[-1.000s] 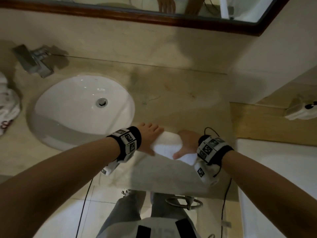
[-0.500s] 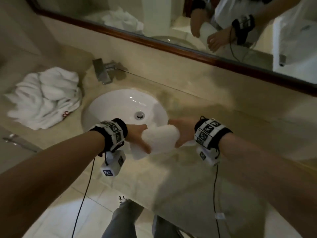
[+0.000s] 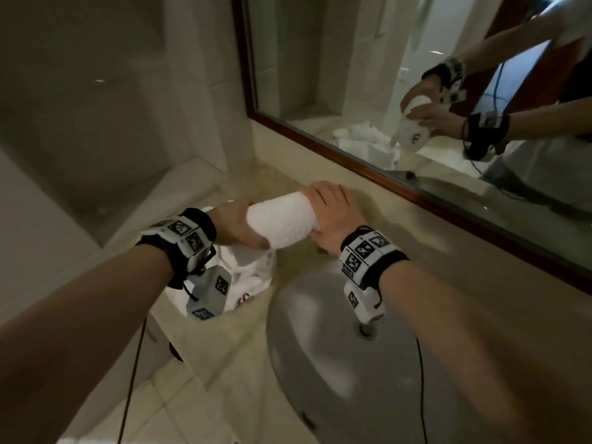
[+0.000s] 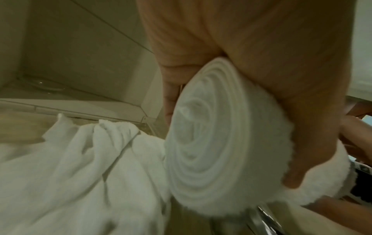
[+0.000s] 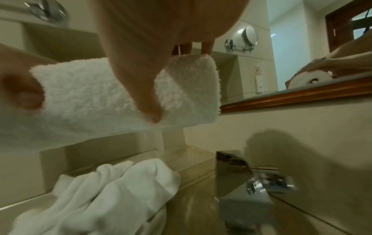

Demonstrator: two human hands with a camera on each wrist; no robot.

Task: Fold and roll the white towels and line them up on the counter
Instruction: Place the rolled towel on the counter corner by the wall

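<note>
We hold one rolled white towel up in the air above the beige counter, one hand at each end. Our left hand wraps its spiral end, thumb and fingers curled round it; our right hand clasps the other end. Below lies one heap of loose white towels, beside one sink and one chrome tap.
</note>
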